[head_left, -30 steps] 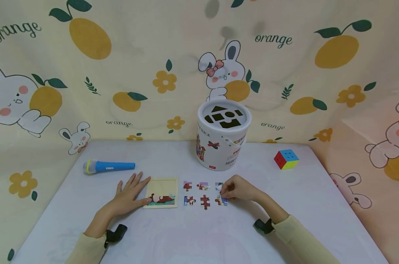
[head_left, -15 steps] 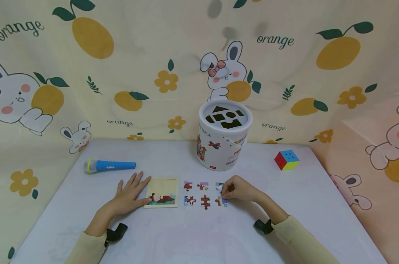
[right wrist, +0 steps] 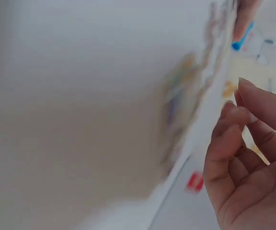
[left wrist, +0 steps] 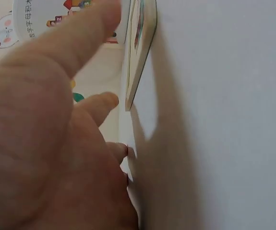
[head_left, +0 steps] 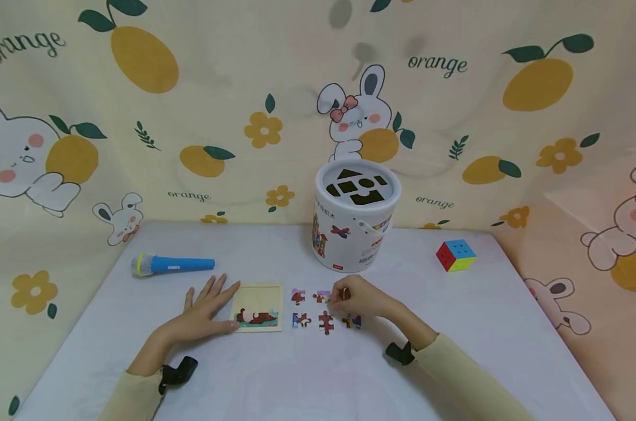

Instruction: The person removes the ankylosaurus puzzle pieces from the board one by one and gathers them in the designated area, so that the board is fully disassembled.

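Observation:
In the head view, the left hand [head_left: 207, 310] rests with spread fingers beside a square wooden puzzle tray [head_left: 257, 295], its thumb tip at the tray's lower left edge. A brown, white and teal picture strip [head_left: 257, 317] fills the tray's lower part. Over the loose jigsaw pieces hovers the right hand [head_left: 358, 295], loosely curled; in the right wrist view no piece shows between thumb and forefinger. Close to its fingertips lies an upper puzzle piece [head_left: 321, 296]. Below the hand lie a brown piece [head_left: 326, 323] and a darker piece [head_left: 351, 321]. The upper right spot is hidden by the hand.
A white lidded bucket [head_left: 349, 234] with shape cut-outs stands behind the pieces. A blue toy microphone [head_left: 175, 265] lies at the back left, a puzzle cube [head_left: 456, 255] at the back right. A patterned cloth [head_left: 296, 88] hangs behind the table.
The right hand has left the lower right piece and moved left and slightly up, now covering where the upper right piece lay. The left hand stays by the tray.

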The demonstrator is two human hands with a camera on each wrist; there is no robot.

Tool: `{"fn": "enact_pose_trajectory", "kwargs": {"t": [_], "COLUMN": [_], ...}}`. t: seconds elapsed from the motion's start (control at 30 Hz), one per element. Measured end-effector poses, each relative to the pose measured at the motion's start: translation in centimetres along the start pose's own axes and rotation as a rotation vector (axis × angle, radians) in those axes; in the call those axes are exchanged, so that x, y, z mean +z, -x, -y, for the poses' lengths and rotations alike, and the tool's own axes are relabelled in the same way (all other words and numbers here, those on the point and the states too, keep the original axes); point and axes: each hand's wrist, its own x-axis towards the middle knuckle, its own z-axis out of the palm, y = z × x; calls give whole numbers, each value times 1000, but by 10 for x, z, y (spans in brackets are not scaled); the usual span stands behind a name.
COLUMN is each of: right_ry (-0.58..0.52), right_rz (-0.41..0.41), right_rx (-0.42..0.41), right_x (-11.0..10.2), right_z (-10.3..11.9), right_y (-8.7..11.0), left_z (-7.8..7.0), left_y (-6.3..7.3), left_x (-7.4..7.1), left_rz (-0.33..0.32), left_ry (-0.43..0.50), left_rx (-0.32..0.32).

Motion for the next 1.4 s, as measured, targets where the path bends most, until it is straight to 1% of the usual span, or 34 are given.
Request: {"fn": "enact_pose_trajectory", "kwargs": {"t": [0.17,0.27,0.37,0.43,0.53,0.67,0.73,0.83,1.03,1.23,1.4], "right_ry": [15,16,24,33,77,173,212,242,263,233,205], "right_rz": [49,89,127,158,193,199,193,183,160,116,76], "right_rx": [-75,-125,-155,-162,-155,-122,-100,-77,-57,-19,2], "right_x": [13,26,41,52,68,85,91,97,101,107,110], "right_z": [28,45,63,73,84,91,91,92,91,91,93], "right_y": [-33,-53,-72,-84,-100,-117,-122,-126,-126,-125,-123], "left_z": [-1,-1,0,0,1,2,1,0,-1,-2,-4], "left_y": [2,2,2,2,4,4,5,4,5,6,3], "left_x": [-3,-3,-3,-4,-4,-4,-5,-5,-5,-5,-6], "left_rz": [11,19,27,31,32,34,35,36,39,38,33], "left_ry": [20,20,19,15,12,11,16,15,15,21,22], "left_rx": [29,23,13,11,20,34,38,40,30,32,31]}}
